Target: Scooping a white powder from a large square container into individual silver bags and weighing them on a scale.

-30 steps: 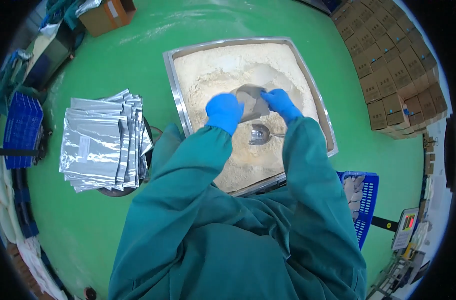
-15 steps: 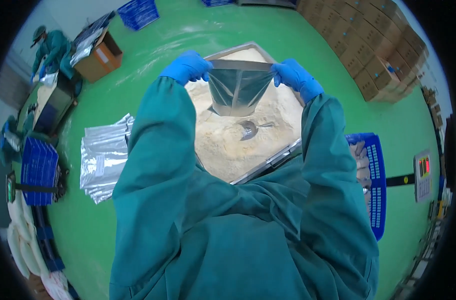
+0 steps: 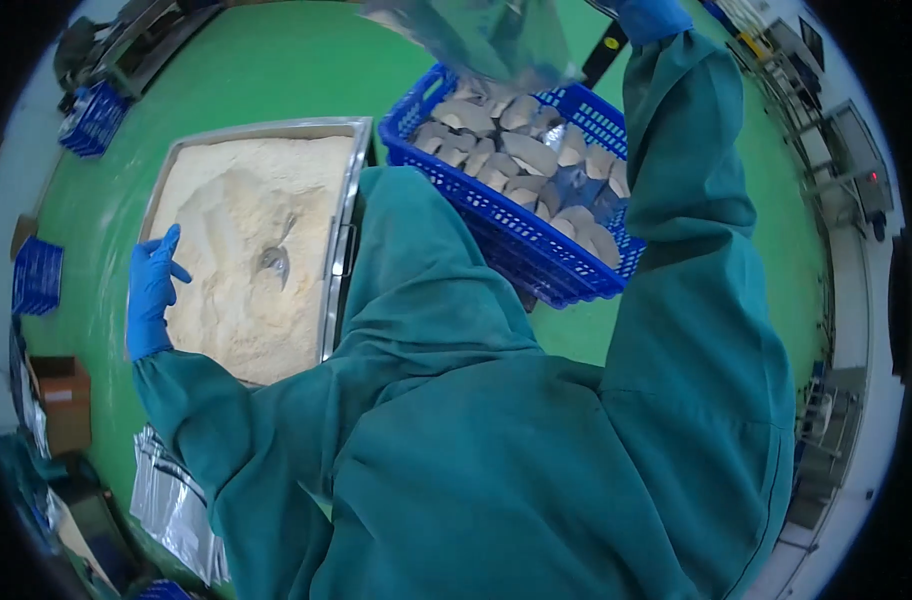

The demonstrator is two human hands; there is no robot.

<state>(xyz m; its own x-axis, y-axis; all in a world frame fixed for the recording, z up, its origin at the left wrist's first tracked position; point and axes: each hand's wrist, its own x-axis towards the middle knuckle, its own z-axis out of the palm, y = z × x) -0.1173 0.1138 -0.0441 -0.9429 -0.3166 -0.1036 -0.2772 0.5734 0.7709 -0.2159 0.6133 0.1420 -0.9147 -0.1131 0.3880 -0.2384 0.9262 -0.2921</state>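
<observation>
My left hand (image 3: 154,285), in a blue glove, is open over the left edge of a metal tray (image 3: 361,150) full of pale powder (image 3: 246,185). Its fingers are stretched out and hold nothing. A metal scoop (image 3: 276,258) lies part sunk in the powder. At the top edge my right hand (image 3: 654,18), also gloved, is mostly cut off. It appears to grip a silvery foil pouch (image 3: 486,45), whose upper part lies out of view. The pouch hangs above a blue plastic crate (image 3: 511,225) holding several open-topped pouches (image 3: 531,155).
Flat foil pouches (image 3: 181,510) lie in a stack at lower left. Beyond them are a cardboard box (image 3: 66,405) and a blue crate (image 3: 38,275). Another blue crate (image 3: 94,120) stands at far left. Metal racks (image 3: 826,150) line the right side.
My view has turned right. My left hand has let go of the pouch and opened beside the tray. The pouch has moved right from over the powder to above the blue crate, with my right hand.
</observation>
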